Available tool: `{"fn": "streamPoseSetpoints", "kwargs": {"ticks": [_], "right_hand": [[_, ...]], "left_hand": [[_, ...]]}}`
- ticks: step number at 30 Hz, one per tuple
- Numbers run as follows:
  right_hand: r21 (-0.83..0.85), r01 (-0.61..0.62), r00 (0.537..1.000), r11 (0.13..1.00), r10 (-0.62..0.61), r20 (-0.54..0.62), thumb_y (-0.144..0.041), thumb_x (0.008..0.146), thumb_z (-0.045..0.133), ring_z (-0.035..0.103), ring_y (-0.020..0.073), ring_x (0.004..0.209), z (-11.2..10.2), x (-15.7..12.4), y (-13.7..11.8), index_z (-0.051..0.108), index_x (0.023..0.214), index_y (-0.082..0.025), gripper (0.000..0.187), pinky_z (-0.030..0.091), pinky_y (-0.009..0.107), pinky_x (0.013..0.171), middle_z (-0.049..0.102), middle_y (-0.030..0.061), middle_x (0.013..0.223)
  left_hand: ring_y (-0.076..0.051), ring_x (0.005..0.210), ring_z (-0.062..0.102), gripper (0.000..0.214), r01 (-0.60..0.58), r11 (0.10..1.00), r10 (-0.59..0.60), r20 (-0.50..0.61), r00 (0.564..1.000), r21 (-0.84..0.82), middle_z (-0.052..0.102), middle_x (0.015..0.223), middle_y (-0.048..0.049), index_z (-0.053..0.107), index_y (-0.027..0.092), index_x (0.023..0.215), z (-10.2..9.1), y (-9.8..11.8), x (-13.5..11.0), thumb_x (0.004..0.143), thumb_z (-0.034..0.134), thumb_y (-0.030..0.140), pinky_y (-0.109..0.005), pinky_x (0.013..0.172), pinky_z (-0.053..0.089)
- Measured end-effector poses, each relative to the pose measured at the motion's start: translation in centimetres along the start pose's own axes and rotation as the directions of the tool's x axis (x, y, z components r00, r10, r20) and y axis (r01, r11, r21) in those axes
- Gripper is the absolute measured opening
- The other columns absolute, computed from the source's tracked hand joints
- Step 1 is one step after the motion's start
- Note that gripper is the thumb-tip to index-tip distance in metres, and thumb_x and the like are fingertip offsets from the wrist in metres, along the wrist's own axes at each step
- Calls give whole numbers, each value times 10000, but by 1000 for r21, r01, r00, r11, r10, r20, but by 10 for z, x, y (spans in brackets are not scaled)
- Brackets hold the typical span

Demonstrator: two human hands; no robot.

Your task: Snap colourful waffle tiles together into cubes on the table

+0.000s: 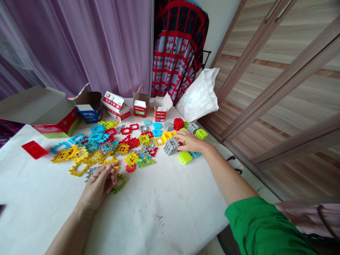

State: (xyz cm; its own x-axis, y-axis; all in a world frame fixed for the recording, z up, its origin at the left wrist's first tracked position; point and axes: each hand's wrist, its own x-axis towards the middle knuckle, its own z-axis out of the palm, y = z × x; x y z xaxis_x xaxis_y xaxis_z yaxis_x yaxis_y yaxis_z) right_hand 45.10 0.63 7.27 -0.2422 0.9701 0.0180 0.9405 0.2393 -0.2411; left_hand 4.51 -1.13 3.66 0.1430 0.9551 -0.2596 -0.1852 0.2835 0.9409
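My left hand (102,180) is above the near edge of a spread of plastic interlocking tiles, its fingers curled in. Whether anything is inside them is hidden. Right beside it lie a green open-frame tile (120,185) and a yellow frame tile (78,170). My right hand (190,142) reaches over the right side of the spread, fingers stretched and apart. Its fingertips are by a stack of grey tiles (170,146) and some yellow tiles (167,136); contact is unclear. Near its wrist are lime-green tiles (185,157), with a red stack (179,123) behind the hand.
Along the back of the white-covered table (148,212) stand a large open box (57,122), a blue box (90,112), a red-and-white box (117,108) and two small open boxes. A white bag (199,97) leans at the back right. A red card-like piece (34,149) lies at left.
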Motion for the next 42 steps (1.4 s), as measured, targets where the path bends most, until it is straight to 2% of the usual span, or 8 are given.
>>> {"fn": "streamPoseSetpoints", "kwargs": {"ticks": [8, 19, 24, 31, 42], "right_hand": [[5, 17, 1000, 1000, -17, -10, -278, 719, 753, 430, 306, 1376, 1, 1, 5, 625, 1328, -258, 622, 327, 484, 1163, 494, 99, 1473], [-36, -4, 999, 999, 6, 49, -413, 676, 780, 359, 341, 1404, -5, 3, -13, 467, 1471, -251, 870, 304, 515, 1157, 430, 120, 1510], [-97, 28, 995, 995, -19, 95, -365, 670, 774, 335, 348, 1411, -9, 13, -25, 518, 1427, -288, 803, 281, 519, 1159, 424, 97, 1515], [-157, 57, 988, 986, -33, 152, -296, 684, 761, 397, 335, 1358, -15, 19, -38, 629, 1289, -240, 623, 308, 501, 1142, 497, 110, 1438], [-131, 71, 986, 989, -50, 158, -288, 692, 755, 408, 324, 1359, -14, 19, -34, 625, 1278, -235, 603, 319, 488, 1141, 498, 109, 1447]], "left_hand": [[-72, 490, 439, 593, -4, 1000, 4, 1, 1000, 7, 533, 626, 36, 694, 167, 862, 2, 2, -1, 542, 820, 651, -147, 341, 255], [-79, 479, 449, 551, -7, 1000, 7, 4, 1000, -3, 533, 630, 33, 691, 175, 849, 3, 3, -2, 553, 821, 620, -161, 338, 252], [-75, 471, 446, 558, -11, 1000, 11, 2, 1000, 1, 535, 626, 30, 701, 167, 857, 3, 4, -2, 552, 821, 620, -163, 343, 254], [-74, 466, 432, 531, -18, 1000, 18, 28, 999, -2, 533, 606, 29, 701, 171, 867, 2, 1, -1, 594, 811, 614, -159, 347, 237], [-82, 461, 412, 525, -46, 999, 45, 41, 998, 12, 520, 554, 29, 710, 165, 879, 4, 2, -2, 621, 793, 614, -164, 354, 223]]}}
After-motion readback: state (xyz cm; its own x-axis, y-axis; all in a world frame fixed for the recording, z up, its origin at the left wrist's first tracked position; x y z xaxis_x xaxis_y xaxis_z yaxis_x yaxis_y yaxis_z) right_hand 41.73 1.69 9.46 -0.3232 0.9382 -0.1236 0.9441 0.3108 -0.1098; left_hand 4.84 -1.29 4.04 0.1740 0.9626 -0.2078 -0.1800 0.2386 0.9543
